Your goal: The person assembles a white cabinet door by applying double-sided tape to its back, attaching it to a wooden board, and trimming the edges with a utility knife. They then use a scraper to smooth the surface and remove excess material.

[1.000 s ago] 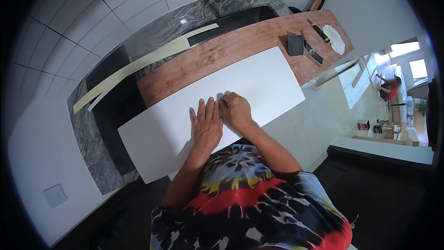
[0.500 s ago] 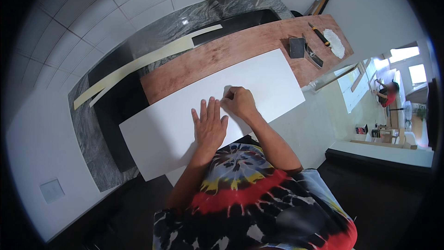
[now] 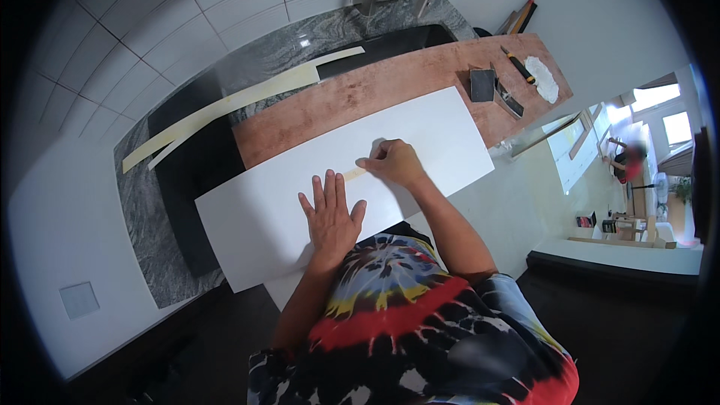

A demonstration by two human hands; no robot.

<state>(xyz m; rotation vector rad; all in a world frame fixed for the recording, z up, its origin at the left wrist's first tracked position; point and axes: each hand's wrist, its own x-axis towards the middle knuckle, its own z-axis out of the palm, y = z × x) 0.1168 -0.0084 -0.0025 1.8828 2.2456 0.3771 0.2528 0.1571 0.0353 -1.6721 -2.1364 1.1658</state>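
A long white board (image 3: 255, 210) lies slanted in front of me. On it, my left hand (image 3: 330, 221) rests flat with the fingers spread. My right hand (image 3: 395, 163) is pinched, fingertips down on the board, at the far end of a short tan strip (image 3: 354, 174). The strip's near end meets the fingertips of my left hand. It looks thin and flat like tape, but its kind is not clear.
The board lies on a reddish-brown plank (image 3: 337, 105) over a dark sink. A utility knife (image 3: 517, 64), a dark block (image 3: 481, 85), a hand plane (image 3: 508, 99) and crumpled white material (image 3: 541, 79) lie on its right end. Pale strips (image 3: 225, 103) lie left. A person (image 3: 630, 163) works far right.
The tan strip now shows between my hands. My left hand has slid slightly nearer and to the left, its fingers spread wider; my right hand has moved slightly right, still pinched.
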